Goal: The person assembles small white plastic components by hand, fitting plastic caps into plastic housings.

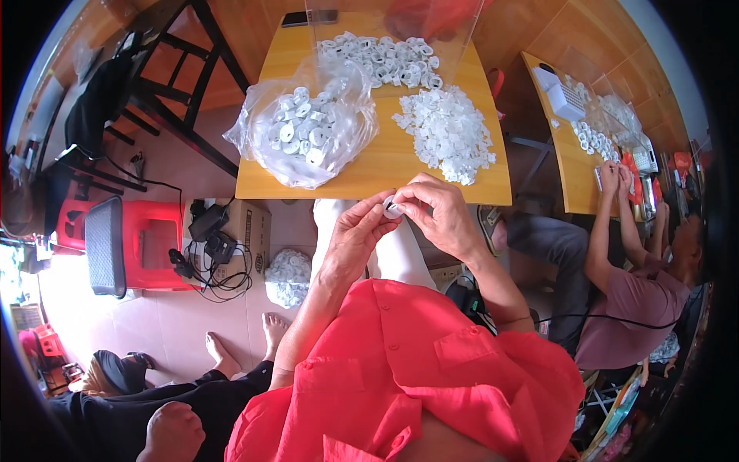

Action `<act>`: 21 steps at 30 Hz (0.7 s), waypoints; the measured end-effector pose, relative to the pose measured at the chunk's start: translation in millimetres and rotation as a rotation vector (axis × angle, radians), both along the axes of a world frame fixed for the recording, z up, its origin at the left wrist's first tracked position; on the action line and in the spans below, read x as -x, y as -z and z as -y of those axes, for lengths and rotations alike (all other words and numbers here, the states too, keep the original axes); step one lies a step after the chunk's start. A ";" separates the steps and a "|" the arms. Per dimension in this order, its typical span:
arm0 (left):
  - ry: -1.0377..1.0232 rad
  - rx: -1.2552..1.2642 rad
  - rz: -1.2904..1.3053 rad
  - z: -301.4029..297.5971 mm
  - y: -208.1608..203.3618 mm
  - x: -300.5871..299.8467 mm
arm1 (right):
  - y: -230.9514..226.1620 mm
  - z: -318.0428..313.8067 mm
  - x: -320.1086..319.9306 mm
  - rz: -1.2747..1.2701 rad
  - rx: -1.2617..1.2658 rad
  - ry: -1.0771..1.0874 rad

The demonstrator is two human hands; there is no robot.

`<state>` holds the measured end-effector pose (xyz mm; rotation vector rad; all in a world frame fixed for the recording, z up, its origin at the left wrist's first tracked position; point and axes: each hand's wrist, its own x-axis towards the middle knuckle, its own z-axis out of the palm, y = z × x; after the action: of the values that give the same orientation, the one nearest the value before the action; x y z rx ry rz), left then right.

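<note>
Just past the near edge of the wooden table (377, 171), over my lap, both hands meet at a small white round plastic part (392, 208) with a dark slot. My left hand (356, 231) pinches it between thumb and fingers. From the other side, my right hand (440, 215) has its closed fingertips pressed to the same part; whether a smaller piece is between them is hidden. On the table's left lies an open clear plastic bag (250, 146) with several white round parts (296, 127). A heap of small translucent pieces (450, 135) lies to the right.
White ring-shaped parts (385, 61) are heaped at the back by a clear upright panel (462, 35). A phone (296, 18) lies far left. Left stand a red stool (154, 231) and a cardboard box (250, 231) with cables. Another person (639, 300) works at a right-hand table (573, 181).
</note>
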<state>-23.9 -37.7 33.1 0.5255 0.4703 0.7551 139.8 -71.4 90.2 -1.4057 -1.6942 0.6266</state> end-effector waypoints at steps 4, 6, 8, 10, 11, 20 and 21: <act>-0.023 -0.038 -0.065 -0.1 -0.2 -0.8 | 0.1 -0.7 0.7 0.017 -0.003 0.000; -0.034 -0.048 -0.080 0.6 -0.9 -1.5 | 0.8 -1.4 1.2 0.043 -0.034 -0.009; -0.044 -0.059 -0.095 0.9 -1.2 -1.7 | 0.4 -1.0 3.1 0.058 -0.045 -0.005; -0.041 -0.083 -0.111 1.2 -0.6 -1.0 | 0.1 -0.6 4.1 0.072 -0.056 -0.001; -0.040 -0.084 -0.110 1.4 -1.0 -1.0 | 0.0 -0.5 4.2 0.078 -0.059 -0.007; -0.036 -0.081 -0.128 1.4 2.0 0.1 | 2.0 -2.4 -0.5 0.066 -0.026 -0.035; -0.027 -0.073 -0.126 0.7 0.9 0.5 | 1.2 -2.8 -1.2 0.048 -0.007 -0.036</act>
<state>-24.4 -38.4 32.2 0.6385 0.5697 0.7698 141.0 -68.6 89.0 -1.3983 -1.7609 0.6112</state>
